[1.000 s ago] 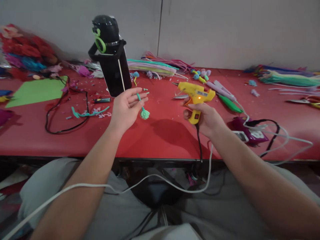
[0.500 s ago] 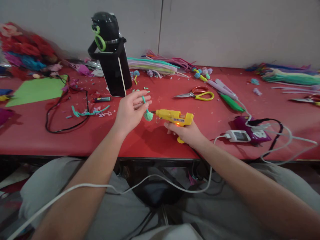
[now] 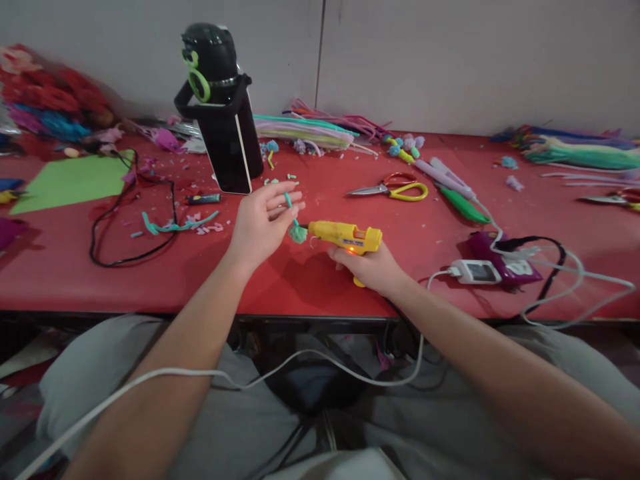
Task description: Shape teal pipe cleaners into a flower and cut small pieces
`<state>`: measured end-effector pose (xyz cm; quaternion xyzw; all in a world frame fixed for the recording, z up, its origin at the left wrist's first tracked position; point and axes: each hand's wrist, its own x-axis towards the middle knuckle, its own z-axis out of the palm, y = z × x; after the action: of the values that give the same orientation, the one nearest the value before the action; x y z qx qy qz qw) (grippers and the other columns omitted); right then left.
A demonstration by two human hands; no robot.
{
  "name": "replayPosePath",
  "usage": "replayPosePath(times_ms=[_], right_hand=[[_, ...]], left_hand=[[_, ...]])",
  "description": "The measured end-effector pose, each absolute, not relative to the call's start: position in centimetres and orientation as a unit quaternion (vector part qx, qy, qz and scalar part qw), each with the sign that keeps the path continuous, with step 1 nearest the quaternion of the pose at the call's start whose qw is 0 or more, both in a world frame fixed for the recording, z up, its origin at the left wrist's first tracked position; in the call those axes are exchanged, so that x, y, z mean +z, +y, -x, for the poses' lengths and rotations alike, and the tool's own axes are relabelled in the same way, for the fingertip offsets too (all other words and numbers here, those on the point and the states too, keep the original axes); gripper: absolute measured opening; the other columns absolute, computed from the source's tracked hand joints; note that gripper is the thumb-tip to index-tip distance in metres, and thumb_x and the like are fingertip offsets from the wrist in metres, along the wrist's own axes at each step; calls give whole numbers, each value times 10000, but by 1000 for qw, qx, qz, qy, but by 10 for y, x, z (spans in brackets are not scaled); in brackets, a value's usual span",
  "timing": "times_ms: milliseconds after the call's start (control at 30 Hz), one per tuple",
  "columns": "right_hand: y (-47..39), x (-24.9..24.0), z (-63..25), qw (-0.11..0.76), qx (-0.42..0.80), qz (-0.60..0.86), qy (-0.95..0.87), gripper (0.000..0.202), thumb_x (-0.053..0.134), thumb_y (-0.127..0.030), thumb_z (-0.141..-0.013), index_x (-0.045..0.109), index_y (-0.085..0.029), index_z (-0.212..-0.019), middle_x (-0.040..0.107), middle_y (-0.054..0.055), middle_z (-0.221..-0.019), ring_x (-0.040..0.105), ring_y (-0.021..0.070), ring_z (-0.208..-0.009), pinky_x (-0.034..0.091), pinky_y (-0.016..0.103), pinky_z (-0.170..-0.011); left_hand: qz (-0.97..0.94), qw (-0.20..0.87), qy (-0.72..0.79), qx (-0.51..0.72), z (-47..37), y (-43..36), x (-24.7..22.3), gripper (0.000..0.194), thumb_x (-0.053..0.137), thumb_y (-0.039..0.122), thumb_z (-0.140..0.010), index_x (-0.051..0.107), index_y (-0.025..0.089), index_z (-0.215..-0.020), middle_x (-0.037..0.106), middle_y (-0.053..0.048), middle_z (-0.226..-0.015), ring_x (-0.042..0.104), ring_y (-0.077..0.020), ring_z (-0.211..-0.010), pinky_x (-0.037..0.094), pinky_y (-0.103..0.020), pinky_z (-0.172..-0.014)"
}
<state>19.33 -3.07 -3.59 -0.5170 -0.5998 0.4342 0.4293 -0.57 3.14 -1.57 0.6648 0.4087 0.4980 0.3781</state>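
Observation:
Between the thumb and fingers of my left hand [image 3: 265, 220] is a green pipe cleaner [image 3: 289, 199], its fuzzy rounded end [image 3: 299, 233] hanging below the fingertips. My right hand [image 3: 373, 267] is wrapped round the handle of a yellow glue gun [image 3: 345, 235], whose small orange light glows on the side. The gun's dark nozzle points left and is at the fuzzy end; whether it touches cannot be made out. A thin strand hangs under the nozzle. Both hands are above the red tabletop [image 3: 280, 293].
Behind my left hand stands a black bottle [image 3: 213, 87] with a phone [image 3: 227, 150] against it. Scissors [image 3: 390, 188] lie beyond the gun. Pipe cleaner bundles [image 3: 305, 130] line the back. At right are a purple power strip [image 3: 483, 250] and white cables; a black cord [image 3: 95, 230] loops at left.
The glue gun in my right hand has shifted slightly left, bringing its nozzle closer to the fuzzy green end. My left hand has stayed almost still.

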Motion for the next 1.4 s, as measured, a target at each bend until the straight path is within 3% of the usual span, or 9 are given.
replayPosePath(times_ms=[667, 767, 867, 933, 1133, 1233, 1300, 1400], right_hand=[[-33, -36, -193, 400, 425, 545, -602, 96, 636, -292, -730, 588, -225, -679, 573, -18, -573, 547, 148, -573, 468, 275, -547], [-33, -34, -196, 407, 433, 529, -606, 88, 666, -303, -744, 666, -216, -762, 662, 2, -678, 612, 167, -652, 511, 290, -616], [-28, -31, -206, 432, 433, 507, -607, 223, 715, -336, -762, 741, -212, -946, 755, 37, -914, 687, 208, -840, 547, 324, -743], [-20, -31, -218, 452, 403, 524, -599, 321, 754, -382, -760, 756, -209, -1030, 766, 55, -1007, 695, 234, -908, 548, 346, -770], [8, -43, -250, 436, 266, 622, -594, 490, 817, -535, -693, 732, -174, -1012, 737, 85, -932, 679, 266, -854, 527, 396, -751], [13, -33, -252, 498, 142, 620, -589, 633, 819, -527, -692, 626, -180, -1185, 683, 127, -1089, 650, 277, -964, 524, 435, -821], [19, -16, -246, 514, 49, 589, -622, 549, 736, -469, -799, 573, -202, -1251, 640, 141, -1177, 623, 276, -1040, 516, 460, -877], [44, 11, -224, 438, 5, 532, -725, 212, 569, -283, -919, 658, -214, -1098, 679, 122, -1121, 626, 259, -1032, 511, 443, -920]], left_hand=[[-639, 383, 435, 506, 5, 29, -12, 366, 732, 167, -815, 659, 194, -1173, 755, -113, -1162, 727, -285, -1109, 587, -451, -1001], [-638, 371, 436, 516, 8, 30, -9, 366, 729, 185, -825, 651, 200, -1182, 755, -105, -1173, 736, -273, -1090, 592, -440, -999], [-633, 351, 441, 530, 16, 33, -3, 353, 733, 183, -830, 652, 190, -1173, 754, -114, -1179, 736, -269, -1092, 579, -435, -1026], [-628, 337, 446, 541, 23, 36, 1, 348, 744, 181, -822, 657, 189, -1159, 756, -114, -1173, 736, -268, -1091, 576, -430, -1033], [-622, 320, 459, 547, 40, 45, 5, 375, 767, 189, -796, 663, 200, -1156, 763, -102, -1159, 744, -263, -1068, 583, -433, -1023], [-618, 325, 467, 543, 40, 44, 5, 361, 763, 176, -796, 667, 184, -1144, 760, -126, -1154, 748, -275, -1053, 581, -448, -1020], [-618, 326, 469, 539, 40, 41, 6, 346, 762, 185, -800, 667, 181, -1132, 763, -126, -1142, 750, -273, -1046, 586, -449, -1010], [-621, 321, 469, 539, 38, 39, 6, 328, 754, 183, -800, 667, 180, -1116, 771, -115, -1111, 751, -264, -1042, 597, -440, -990]])
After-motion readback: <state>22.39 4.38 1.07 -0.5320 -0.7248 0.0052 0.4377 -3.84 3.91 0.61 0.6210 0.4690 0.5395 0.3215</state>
